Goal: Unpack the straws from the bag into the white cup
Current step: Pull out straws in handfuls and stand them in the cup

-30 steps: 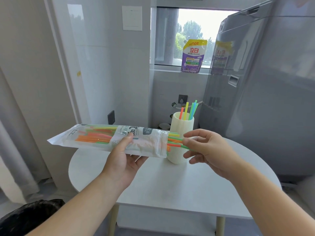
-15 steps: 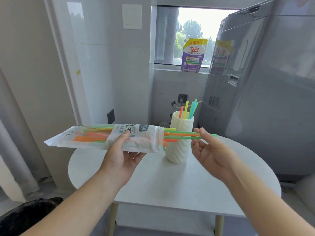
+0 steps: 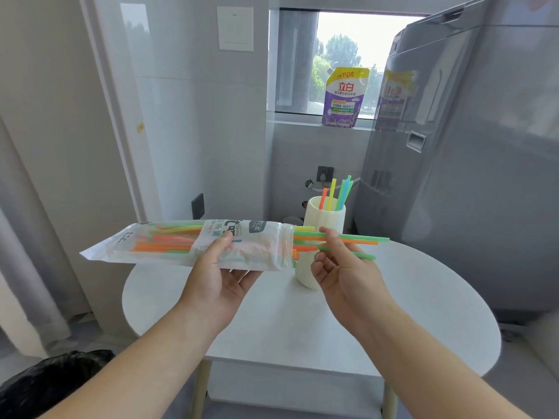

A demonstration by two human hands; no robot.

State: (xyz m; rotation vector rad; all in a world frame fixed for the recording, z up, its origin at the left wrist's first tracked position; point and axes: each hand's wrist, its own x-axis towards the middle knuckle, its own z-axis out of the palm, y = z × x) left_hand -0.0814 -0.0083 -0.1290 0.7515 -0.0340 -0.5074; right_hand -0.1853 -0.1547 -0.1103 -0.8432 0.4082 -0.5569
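My left hand (image 3: 217, 279) grips the middle of a clear straw bag (image 3: 257, 246), held level above the round white table (image 3: 393, 313). Green, orange and yellow straws (image 3: 363, 238) stick out of the bag's right end. My right hand (image 3: 344, 276) is at those straws close to the bag's mouth, thumb on top and fingers curled beneath, holding them. The ribbed white cup (image 3: 325, 219) stands on the table just behind, partly hidden by the bag and my right hand. Several straws (image 3: 343, 192) stand in it.
A tall grey appliance (image 3: 469, 176) stands at the right, close to the table's edge. A purple detergent pouch (image 3: 343, 98) sits on the window sill behind. A black bin bag (image 3: 45, 385) lies on the floor at lower left.
My right hand drew straws partway out to the right, opened under them, then slid back left to the bag's mouth and curled round them. The bag rose slightly.
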